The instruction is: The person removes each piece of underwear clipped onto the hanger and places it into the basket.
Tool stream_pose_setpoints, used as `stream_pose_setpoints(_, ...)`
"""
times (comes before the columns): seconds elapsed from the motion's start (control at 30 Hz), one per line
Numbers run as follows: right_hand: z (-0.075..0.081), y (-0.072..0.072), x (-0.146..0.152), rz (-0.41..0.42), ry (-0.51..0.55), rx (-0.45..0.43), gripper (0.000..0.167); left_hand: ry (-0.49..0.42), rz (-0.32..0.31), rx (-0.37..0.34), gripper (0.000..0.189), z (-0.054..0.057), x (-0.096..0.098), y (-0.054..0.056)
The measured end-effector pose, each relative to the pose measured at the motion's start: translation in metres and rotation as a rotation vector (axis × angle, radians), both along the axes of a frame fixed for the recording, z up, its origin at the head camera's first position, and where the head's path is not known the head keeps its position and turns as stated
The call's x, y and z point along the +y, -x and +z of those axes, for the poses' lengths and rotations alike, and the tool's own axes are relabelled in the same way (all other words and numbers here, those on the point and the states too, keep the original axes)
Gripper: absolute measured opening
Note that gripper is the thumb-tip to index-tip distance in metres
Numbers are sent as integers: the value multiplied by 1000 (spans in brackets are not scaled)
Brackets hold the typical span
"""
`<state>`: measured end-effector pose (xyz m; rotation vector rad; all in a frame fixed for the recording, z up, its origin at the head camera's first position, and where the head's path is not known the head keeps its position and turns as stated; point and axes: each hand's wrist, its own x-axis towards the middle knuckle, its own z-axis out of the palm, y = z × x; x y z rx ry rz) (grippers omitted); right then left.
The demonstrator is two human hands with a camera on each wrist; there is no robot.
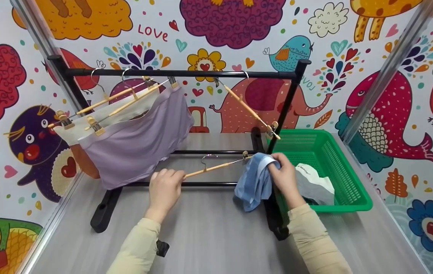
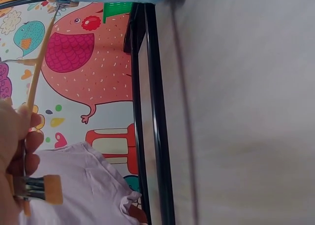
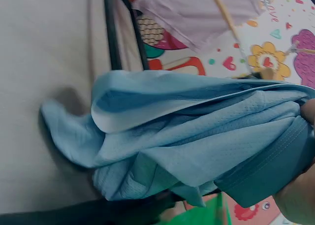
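Observation:
My left hand (image 1: 166,192) grips the left end of a wooden clip hanger (image 1: 214,168), its metal hook pointing up. Beside that hand, a wooden clip (image 2: 51,188) shows in the left wrist view. With my right hand (image 1: 286,179) I hold a light-blue garment (image 1: 253,182) by its edge; the cloth hangs bunched, and a broad band (image 3: 147,117) loops open in the right wrist view. The hanger's far clip (image 1: 245,154) is right at the garment's upper left edge. Some right-hand fingers are hidden by cloth.
A black rack (image 1: 186,72) stands ahead. On its left hang a lilac garment (image 1: 136,137) and a whitish one (image 1: 106,110) on clip hangers; a bare hanger (image 1: 245,104) hangs right. The green basket (image 1: 347,186) at right holds grey-and-white cloth (image 1: 315,186).

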<state>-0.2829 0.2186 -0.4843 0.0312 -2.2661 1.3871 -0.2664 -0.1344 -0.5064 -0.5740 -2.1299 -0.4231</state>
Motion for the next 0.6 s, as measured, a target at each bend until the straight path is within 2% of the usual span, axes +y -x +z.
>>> stream_pose_setpoints(0.27,31,-3,25,-108,142,-51,18,2,6,-7,14,-2,-5,-1)
stream_pose_setpoints(0.6,61,-7,64,-177,293,75,19,-5,29,-47,14,-4,-11,-6)
